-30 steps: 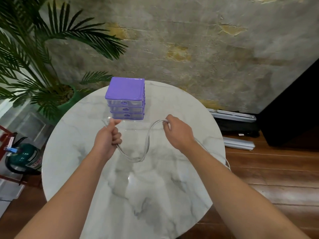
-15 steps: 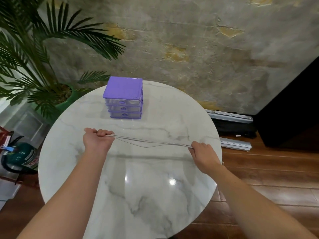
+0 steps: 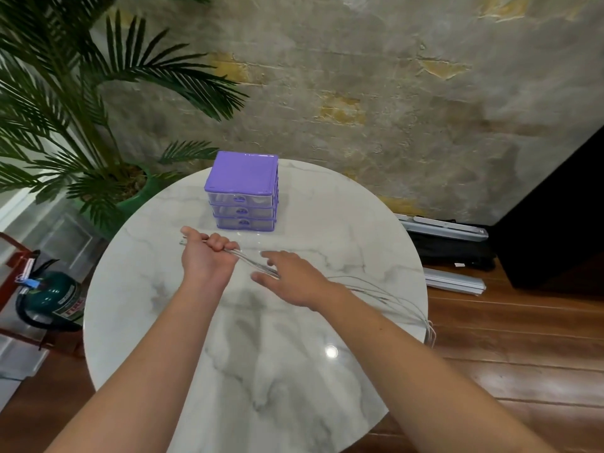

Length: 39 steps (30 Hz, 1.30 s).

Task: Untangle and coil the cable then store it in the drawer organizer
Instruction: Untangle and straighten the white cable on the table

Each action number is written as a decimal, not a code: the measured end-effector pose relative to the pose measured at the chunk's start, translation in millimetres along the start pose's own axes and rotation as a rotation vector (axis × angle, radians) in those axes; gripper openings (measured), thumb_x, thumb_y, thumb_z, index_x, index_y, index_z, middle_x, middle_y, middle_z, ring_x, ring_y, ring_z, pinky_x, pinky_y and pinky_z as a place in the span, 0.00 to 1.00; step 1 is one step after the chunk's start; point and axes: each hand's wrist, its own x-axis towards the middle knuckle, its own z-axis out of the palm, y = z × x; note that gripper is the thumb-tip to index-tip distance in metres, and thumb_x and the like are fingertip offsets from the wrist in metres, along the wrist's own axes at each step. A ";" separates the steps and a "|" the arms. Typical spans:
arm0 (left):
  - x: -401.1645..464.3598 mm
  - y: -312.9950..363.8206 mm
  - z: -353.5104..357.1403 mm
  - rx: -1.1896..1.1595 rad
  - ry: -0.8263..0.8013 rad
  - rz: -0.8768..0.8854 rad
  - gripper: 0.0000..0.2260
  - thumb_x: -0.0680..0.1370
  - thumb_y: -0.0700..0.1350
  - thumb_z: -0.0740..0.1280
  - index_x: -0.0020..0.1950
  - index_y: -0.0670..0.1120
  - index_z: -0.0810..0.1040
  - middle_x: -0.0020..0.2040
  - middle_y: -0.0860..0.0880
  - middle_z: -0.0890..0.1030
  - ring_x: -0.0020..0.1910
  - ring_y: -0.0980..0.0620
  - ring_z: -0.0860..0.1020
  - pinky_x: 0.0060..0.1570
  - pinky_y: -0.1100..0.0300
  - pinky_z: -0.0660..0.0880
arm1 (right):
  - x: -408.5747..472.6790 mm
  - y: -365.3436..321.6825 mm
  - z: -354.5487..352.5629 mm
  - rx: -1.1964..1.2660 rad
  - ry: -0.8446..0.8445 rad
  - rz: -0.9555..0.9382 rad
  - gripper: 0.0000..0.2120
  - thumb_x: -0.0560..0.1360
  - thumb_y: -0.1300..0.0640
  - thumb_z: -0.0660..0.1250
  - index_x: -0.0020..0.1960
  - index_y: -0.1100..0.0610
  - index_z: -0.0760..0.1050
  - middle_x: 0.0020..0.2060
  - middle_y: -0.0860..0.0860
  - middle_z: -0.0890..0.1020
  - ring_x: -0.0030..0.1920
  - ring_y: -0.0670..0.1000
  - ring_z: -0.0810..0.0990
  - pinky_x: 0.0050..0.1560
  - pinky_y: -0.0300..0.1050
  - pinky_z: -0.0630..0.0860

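Note:
A thin whitish cable (image 3: 385, 294) lies in several strands across the round marble table (image 3: 261, 371). Its loops droop over the table's right edge. My left hand (image 3: 209, 256) is closed around one end of the bundle, just in front of the drawer organizer (image 3: 243, 191). The organizer has a purple top and three clear drawers, all closed. Right beside my left hand, my right hand (image 3: 289, 277) hovers over the strands with fingers spread; the cable runs beneath it between thumb and fingers.
A potted palm (image 3: 130, 194) stands beyond the table's left edge, with a green fire extinguisher (image 3: 49, 299) on the floor below it. A black case (image 3: 454, 248) and grey bars (image 3: 454, 282) lie on the wooden floor at right.
My right hand let the taut strands go and moved left from the table's right edge to my left hand. The cable went slack, its loops now over the right edge.

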 end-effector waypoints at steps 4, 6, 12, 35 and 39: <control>-1.7 -0.7 4.3 -0.010 -0.025 -0.019 0.20 0.81 0.60 0.56 0.36 0.48 0.60 0.28 0.52 0.56 0.24 0.54 0.57 0.32 0.63 0.60 | 11.9 -18.5 3.6 -0.036 0.037 -0.004 0.16 0.82 0.43 0.52 0.54 0.54 0.71 0.47 0.54 0.80 0.47 0.57 0.77 0.42 0.48 0.70; -0.1 2.8 4.3 -0.029 -0.022 -0.019 0.20 0.82 0.60 0.55 0.36 0.48 0.60 0.27 0.52 0.56 0.24 0.54 0.58 0.33 0.63 0.61 | 8.7 -9.1 2.4 -0.059 0.095 0.049 0.22 0.80 0.36 0.52 0.41 0.53 0.70 0.38 0.50 0.78 0.41 0.55 0.76 0.37 0.47 0.67; 7.5 8.4 -2.4 -0.078 0.011 -0.032 0.20 0.82 0.59 0.54 0.36 0.49 0.60 0.26 0.52 0.58 0.23 0.55 0.60 0.34 0.63 0.62 | -27.1 50.9 -2.8 -0.140 0.193 0.294 0.36 0.75 0.27 0.44 0.33 0.55 0.72 0.31 0.50 0.76 0.36 0.54 0.74 0.40 0.47 0.67; 12.9 -2.8 -68.3 -0.028 0.076 -0.076 0.19 0.82 0.57 0.56 0.36 0.48 0.64 0.23 0.53 0.59 0.20 0.55 0.59 0.30 0.66 0.63 | -73.4 170.7 -17.1 -0.128 0.243 0.589 0.20 0.83 0.52 0.49 0.59 0.59 0.76 0.47 0.57 0.83 0.49 0.58 0.80 0.47 0.46 0.75; 12.6 -1.8 -69.0 0.008 0.157 -0.049 0.16 0.83 0.56 0.56 0.39 0.49 0.67 0.22 0.53 0.57 0.18 0.55 0.57 0.22 0.66 0.59 | -68.5 164.8 -8.7 -0.110 0.167 0.615 0.16 0.82 0.51 0.50 0.57 0.59 0.71 0.45 0.56 0.78 0.52 0.59 0.80 0.47 0.47 0.72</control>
